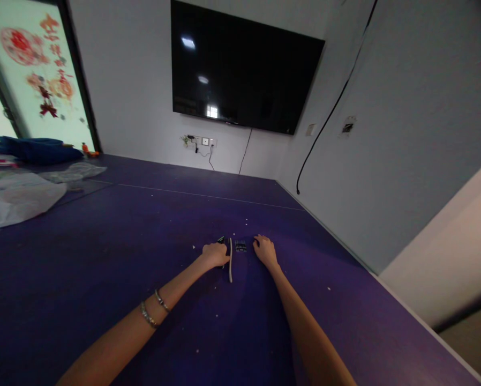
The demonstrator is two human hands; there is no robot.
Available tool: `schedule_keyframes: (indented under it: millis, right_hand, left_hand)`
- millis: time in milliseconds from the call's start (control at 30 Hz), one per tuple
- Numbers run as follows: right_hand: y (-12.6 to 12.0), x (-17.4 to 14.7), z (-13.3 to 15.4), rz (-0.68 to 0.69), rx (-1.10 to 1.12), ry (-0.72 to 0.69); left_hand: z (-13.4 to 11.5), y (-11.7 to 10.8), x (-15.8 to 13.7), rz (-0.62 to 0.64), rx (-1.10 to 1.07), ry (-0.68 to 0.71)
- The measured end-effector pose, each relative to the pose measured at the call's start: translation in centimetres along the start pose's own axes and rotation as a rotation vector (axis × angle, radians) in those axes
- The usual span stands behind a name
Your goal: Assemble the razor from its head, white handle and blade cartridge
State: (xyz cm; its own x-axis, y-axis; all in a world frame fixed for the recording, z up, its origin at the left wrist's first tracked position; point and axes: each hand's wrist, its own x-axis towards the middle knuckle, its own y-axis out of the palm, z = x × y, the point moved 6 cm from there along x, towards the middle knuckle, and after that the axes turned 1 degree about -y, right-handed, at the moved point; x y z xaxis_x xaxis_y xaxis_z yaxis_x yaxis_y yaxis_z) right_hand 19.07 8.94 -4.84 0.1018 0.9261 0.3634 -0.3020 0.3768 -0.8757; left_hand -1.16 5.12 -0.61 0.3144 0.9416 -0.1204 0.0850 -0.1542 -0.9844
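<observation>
My left hand (215, 254) is closed, its fingers curled round a small dark object (221, 239) whose edge shows just past the knuckles. The hand hides most of that object, so I cannot tell its kind. A thin pale strip (231, 265), slightly bent, lies lengthwise right beside this hand's fingers. Between the two hands a small flat black piece with lighter marks (241, 246) rests on the purple surface (240, 332). To the right of it, my right hand (265, 251) lies palm down with loosely bent fingers, apart from the black piece and holding nothing visible.
Small white scraps (246, 222) are scattered over the surface. White plastic sheeting (23, 195) and a dark blue cloth-like heap (43, 150) lie at the far left. A black cable (324, 120) hangs down the right wall; a television (244, 64) is mounted ahead.
</observation>
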Motion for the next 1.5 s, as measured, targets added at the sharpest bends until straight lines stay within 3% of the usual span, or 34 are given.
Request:
schedule_keyframes:
  millis: [333, 500, 633, 800, 967, 1033, 1267, 1500]
  right_hand:
    - [-0.2, 0.3, -0.8, -0.05, 0.285, 0.061]
    - [-1.5, 1.5, -1.9, -0.087, 0.478, 0.178]
    - [-2.4, 2.2, -1.0, -0.098, 0.674, 0.256]
    - [-2.1, 1.0, 2.5, 0.066, 0.95, 0.29]
    - [-1.6, -1.5, 5.4, 0.407, 1.335, 0.333]
    - [-1.8, -2.2, 5.7, 0.462, 1.417, 0.367]
    - [-4.2, -2.5, 1.8, 0.33, 1.247, 0.406]
    - [-7.4, -2.5, -7.7, 0.179, 0.752, 0.463]
  left_hand:
    - [0.7, 1.1, -0.3, -0.023, -0.06, -0.011]
    - [1.1, 1.2, -0.5, -0.051, -0.086, -0.009]
    - [1.2, 0.2, -0.5, -0.137, -0.107, -0.016]
    - [-0.5, -1.7, -0.8, -0.261, -0.149, 0.046]
    - [-3.5, -2.9, -1.9, -0.278, -0.129, 0.123]
    - [-4.6, -3.1, -2.4, -0.279, -0.096, 0.141]
    - [-7.1, -2.9, -3.0, -0.293, -0.043, 0.136]
    - [-4.6, -0.9, -2.8, -0.186, 0.063, 0.127]
